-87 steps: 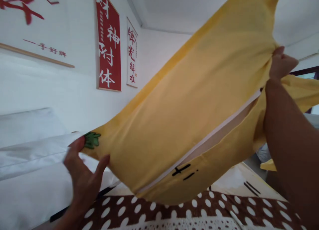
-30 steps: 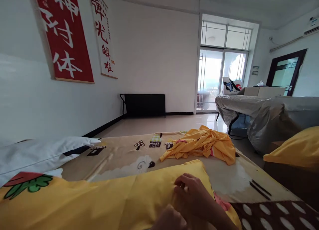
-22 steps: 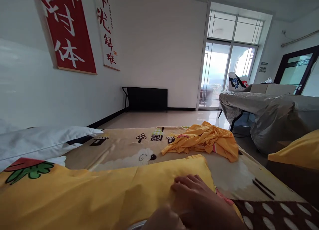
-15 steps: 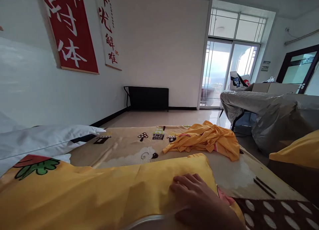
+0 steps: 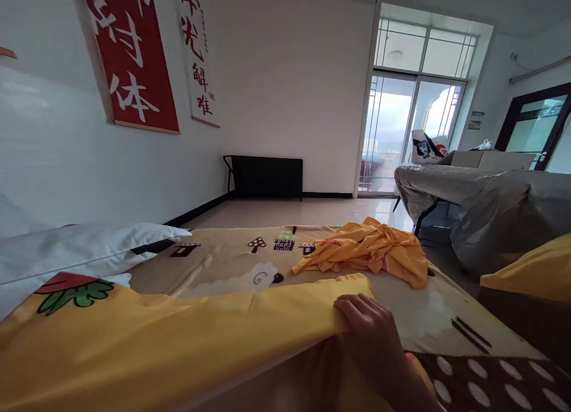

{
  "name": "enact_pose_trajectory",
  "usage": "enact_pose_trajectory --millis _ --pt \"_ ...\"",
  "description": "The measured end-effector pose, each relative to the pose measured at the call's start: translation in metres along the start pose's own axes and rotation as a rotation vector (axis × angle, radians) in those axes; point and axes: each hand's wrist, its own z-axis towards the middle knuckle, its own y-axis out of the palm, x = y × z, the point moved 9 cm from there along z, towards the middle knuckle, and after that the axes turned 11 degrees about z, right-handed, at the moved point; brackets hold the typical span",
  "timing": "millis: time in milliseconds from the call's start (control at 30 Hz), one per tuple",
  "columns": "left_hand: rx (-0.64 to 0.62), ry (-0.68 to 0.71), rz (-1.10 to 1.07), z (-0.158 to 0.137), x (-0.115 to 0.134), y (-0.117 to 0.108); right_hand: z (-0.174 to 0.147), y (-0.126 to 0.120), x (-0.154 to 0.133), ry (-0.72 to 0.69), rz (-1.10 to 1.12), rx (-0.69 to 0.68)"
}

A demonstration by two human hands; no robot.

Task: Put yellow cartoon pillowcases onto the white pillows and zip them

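My right hand (image 5: 368, 335) grips the right end of a yellow pillowcase (image 5: 200, 326), its fingers curled over the upper edge and its thumb hidden. The pillowcase stretches across the lower view, and a red and green print shows near its left end. Below the hand, the near edge lifts and a shadowed opening or fold shows. What fills the pillowcase, if anything, I cannot make out. My left hand is out of view. A crumpled orange cloth (image 5: 363, 248) lies beyond the hand on the patterned beige blanket (image 5: 218, 254).
White pillows (image 5: 80, 245) lie at the left by the wall. Another yellow cloth corner (image 5: 533, 272) juts in at the right edge. Behind it stands a table under plastic sheeting (image 5: 473, 192) with boxes on top. A black panel (image 5: 267, 177) leans at the far wall.
My right hand has gone from lying on the pillowcase to curling round its right end. The near edge of the pillowcase has risen, showing the shadowed area beneath.
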Motion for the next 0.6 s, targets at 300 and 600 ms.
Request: enact_pose_trajectory --millis 300,600 --pt "-0.028 0.069 -0.134 0.032 -0.002 -0.006 0.002 0.001 0.007 0.201 -0.105 -0.027" --pt "-0.047 0.024 -0.162 0.027 -0.004 -0.015 0.000 0.015 0.019 0.326 -0.086 -0.181"
